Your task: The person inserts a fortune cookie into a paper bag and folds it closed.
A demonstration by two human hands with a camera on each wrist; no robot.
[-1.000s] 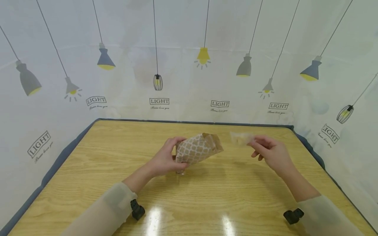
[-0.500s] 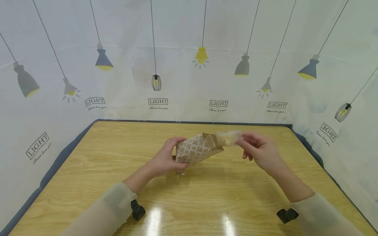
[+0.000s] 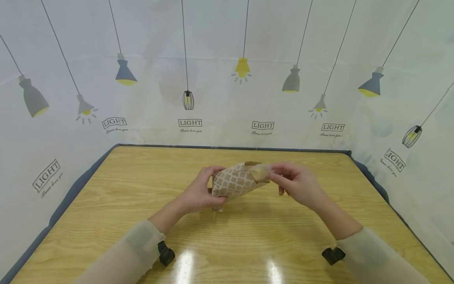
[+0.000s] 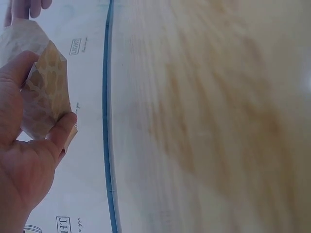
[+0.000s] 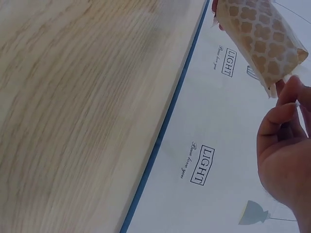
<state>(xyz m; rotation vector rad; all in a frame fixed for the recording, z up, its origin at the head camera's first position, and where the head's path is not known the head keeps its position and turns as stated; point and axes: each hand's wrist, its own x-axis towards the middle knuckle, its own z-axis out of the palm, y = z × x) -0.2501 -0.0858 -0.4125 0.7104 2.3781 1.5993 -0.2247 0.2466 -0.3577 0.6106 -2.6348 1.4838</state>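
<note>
My left hand [image 3: 200,191] grips a brown paper bag [image 3: 232,182] with a white lattice print, fingers over its far side and thumb along the near side. The bag is tilted, its mouth facing right. At that mouth, my right hand [image 3: 298,184] pinches one end of a small translucent packet [image 3: 259,172] with something pale yellow inside. The packet's left part overlaps the bag's opening. In the left wrist view, the left fingers curl round the folded bag [image 4: 51,85]. The right wrist view has the right fingertips [image 5: 293,87] right at the bag's mouth.
Both hands are above a wooden table [image 3: 170,236] with dark blue edging [image 3: 234,148] at the back. Around it hangs a pale backdrop [image 3: 220,94] printed with lamps. Black wrist cameras sit at the left cuff [image 3: 165,253] and right cuff [image 3: 333,255].
My right hand has moved left with the packet, from apart from the bag to its mouth, where the packet now overlaps the opening. The left hand and bag have stayed almost still.
</note>
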